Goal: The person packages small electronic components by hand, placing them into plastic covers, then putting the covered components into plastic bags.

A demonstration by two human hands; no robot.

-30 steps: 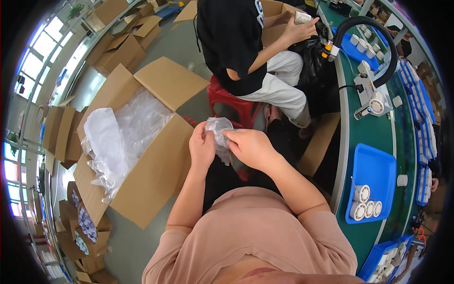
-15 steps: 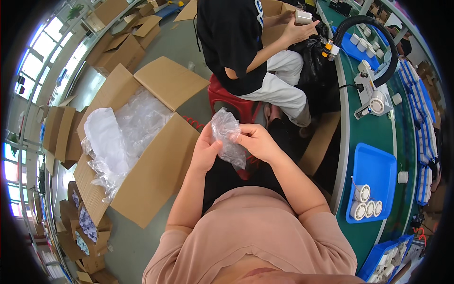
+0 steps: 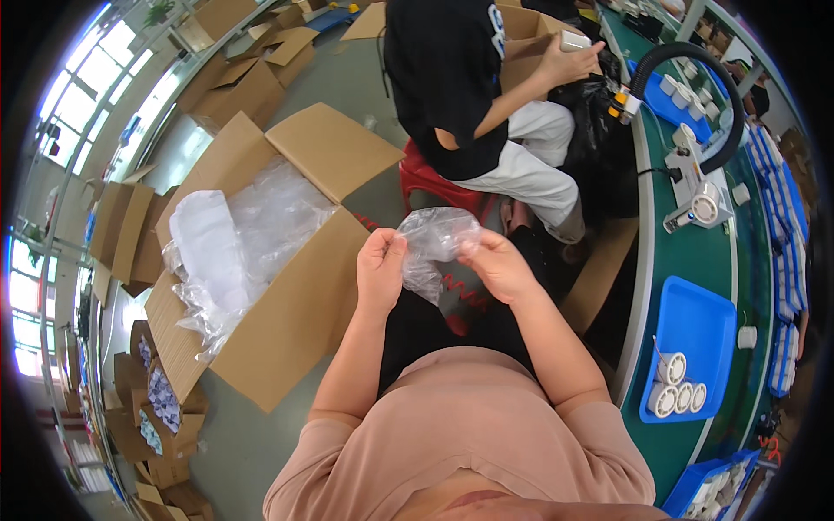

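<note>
A clear plastic bag (image 3: 430, 239) is stretched between my two hands above my lap. My left hand (image 3: 380, 267) pinches its left edge, fingers closed. My right hand (image 3: 499, 267) grips the opposite edge near the top, also closed. The bag looks crumpled and thin, its lower part hanging down between the hands. To the left stands an open cardboard box (image 3: 287, 321) with more clear plastic (image 3: 278, 213) and a white sheet-like piece (image 3: 208, 243) in it.
A co-worker (image 3: 447, 95) on a red stool (image 3: 443, 187) sits ahead, holding a white cylindrical part (image 3: 573, 41). On the green bench (image 3: 686, 252) at right are a blue tray (image 3: 695, 313) with several white round parts (image 3: 671, 368) and a black hose (image 3: 738, 104). Cartons (image 3: 234, 95) stand far left.
My hands have moved apart, pulling the bag wider between them. The whole scene has shifted slightly to the right and down in view.
</note>
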